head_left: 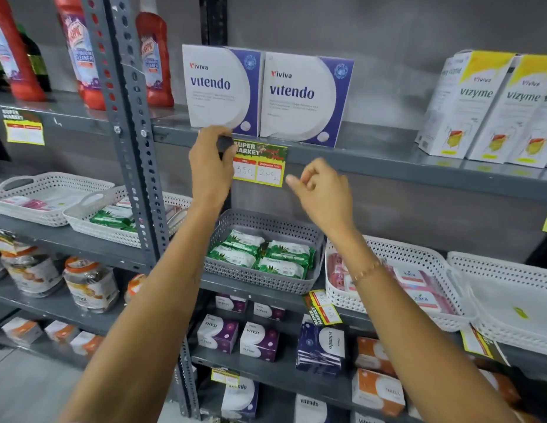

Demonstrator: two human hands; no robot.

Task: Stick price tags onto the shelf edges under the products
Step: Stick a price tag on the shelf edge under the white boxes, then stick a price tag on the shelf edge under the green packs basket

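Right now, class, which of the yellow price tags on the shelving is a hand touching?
The price tag under the two Vitendo boxes: the left hand holds its left edge; the others hang untouched.

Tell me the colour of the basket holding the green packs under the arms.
Grey basket, perforated walls; head view.

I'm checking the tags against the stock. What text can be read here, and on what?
"Viviva vitendo": two white boxes on the upper shelf.
"SUPER MARKET", "350", "200": price tag below them, left hand on its edge.
"Viviva vizyme": yellow-topped boxes.
"virest": purple boxes.
"kara": pink packs.
Fine print on the boxes: too blurred.
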